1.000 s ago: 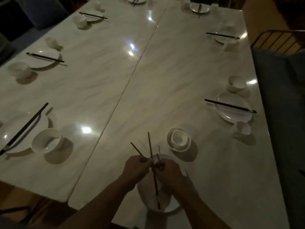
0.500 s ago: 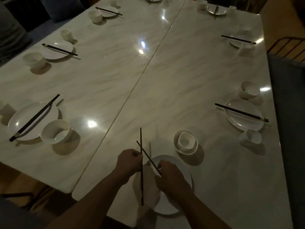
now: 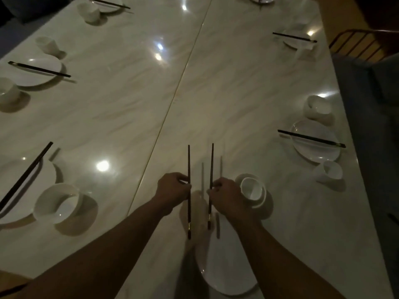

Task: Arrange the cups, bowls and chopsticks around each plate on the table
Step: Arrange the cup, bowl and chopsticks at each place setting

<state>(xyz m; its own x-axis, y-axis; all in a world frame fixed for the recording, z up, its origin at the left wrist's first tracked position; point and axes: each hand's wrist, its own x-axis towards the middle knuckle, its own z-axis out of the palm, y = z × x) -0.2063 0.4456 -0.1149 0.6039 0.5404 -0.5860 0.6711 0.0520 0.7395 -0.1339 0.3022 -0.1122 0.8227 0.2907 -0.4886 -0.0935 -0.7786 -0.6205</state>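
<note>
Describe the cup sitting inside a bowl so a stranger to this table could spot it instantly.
Go to the near end of the long marble table, where a plate lies before the person. Just right of the right hand sits a white bowl with the cup nested inside it; every other visible cup stands alone on the tabletop.

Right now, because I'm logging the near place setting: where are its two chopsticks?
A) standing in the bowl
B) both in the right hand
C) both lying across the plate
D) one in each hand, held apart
D: the left hand grips the left chopstick and the right hand grips the right chopstick, apart and uncrossed over the near plate.
</note>
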